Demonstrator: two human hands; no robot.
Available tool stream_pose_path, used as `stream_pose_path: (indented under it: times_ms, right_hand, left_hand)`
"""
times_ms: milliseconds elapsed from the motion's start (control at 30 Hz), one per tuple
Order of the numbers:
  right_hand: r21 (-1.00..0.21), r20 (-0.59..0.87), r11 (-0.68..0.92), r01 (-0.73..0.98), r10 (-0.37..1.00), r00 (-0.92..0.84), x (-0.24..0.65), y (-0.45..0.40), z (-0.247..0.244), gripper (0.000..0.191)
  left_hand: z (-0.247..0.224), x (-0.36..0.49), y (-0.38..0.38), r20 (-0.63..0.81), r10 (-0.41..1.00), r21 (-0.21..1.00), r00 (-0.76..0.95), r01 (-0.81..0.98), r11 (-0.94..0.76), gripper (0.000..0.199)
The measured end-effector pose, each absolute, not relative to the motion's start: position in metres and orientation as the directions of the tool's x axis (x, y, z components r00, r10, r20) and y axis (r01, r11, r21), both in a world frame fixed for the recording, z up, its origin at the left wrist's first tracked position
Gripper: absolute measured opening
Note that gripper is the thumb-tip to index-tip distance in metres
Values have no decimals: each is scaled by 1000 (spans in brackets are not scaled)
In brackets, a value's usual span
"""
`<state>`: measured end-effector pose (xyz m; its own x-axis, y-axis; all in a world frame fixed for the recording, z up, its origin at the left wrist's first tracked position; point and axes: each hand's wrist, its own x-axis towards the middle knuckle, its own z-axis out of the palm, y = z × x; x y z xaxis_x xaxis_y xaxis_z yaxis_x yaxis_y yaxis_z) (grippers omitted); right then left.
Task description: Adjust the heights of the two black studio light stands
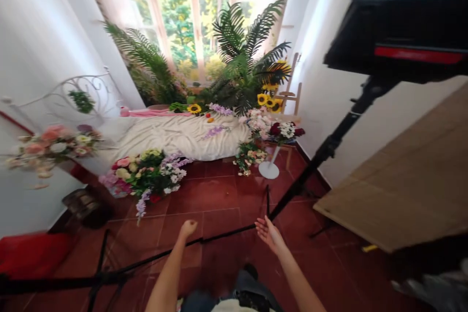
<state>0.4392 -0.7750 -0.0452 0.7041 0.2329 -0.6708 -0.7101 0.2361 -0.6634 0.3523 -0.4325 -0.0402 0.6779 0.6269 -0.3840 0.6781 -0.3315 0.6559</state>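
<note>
My left hand (189, 227) is raised in front of me with its fingers curled closed, and nothing sticks out of it. My right hand (268, 234) is held out palm up, fingers stretched, holding nothing. Between and behind the hands a thin black pole (219, 235) runs across the view just above the floor; whether either hand touches it I cannot tell. Close beyond my right hand rises a thick black stand (307, 170), slanting up to the right to a black box-like head (409, 34) with a red stripe.
Ahead stands a bed with a cream sheet (175, 134). Around it are a flower bunch (153, 175), a pink bouquet (54, 144), a palm plant (241, 58) and sunflowers (268, 101). At right leans a brown board (398, 170); a red cloth (34, 253) lies at left.
</note>
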Motion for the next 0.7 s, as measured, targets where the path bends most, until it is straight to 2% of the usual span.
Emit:
stream_pose_path:
  times_ms: [67,167,233,300,400,467,533,600,700]
  right_hand:
    - [-682,-648,288,-672,185,738,463,-808,-36,30]
    - [-689,-594,413,-595,148,791,498,-852,-17,29]
    - [-692,-510,497,-524,176,842,519,-878,0,29]
    - [-684,-391,568,-457,242,888,536,-900,17,27]
    - [-607,-249,676,-417,336,908,553,-921,40,22]
    - [-533,-220,734,-421,361,906,558,-928,49,22]
    - [-455,-213,779,-431,374,903,561,-931,54,24]
    - [-369,-191,813,-450,407,893,562,-932,54,25]
    - [-216,-116,827,-519,506,855,564,-934,52,24]
  left_hand:
    - [-25,419,-491,-368,422,794,828,517,-320,18]
    - [-1,502,-577,-219,173,944,960,254,-210,10]
    - [14,543,-633,-107,-7,990,994,106,-95,16]
    - [30,573,-686,35,-103,999,994,-36,-12,24]
    - [53,601,-754,184,-104,982,977,-178,63,37]
    - [66,613,-788,229,-71,971,971,-223,85,38]
    - [73,623,-812,217,-37,973,975,-213,86,32]
    - [72,629,-826,146,7,987,989,-146,62,30]
    - [62,638,-835,62,95,998,994,-62,-4,32]
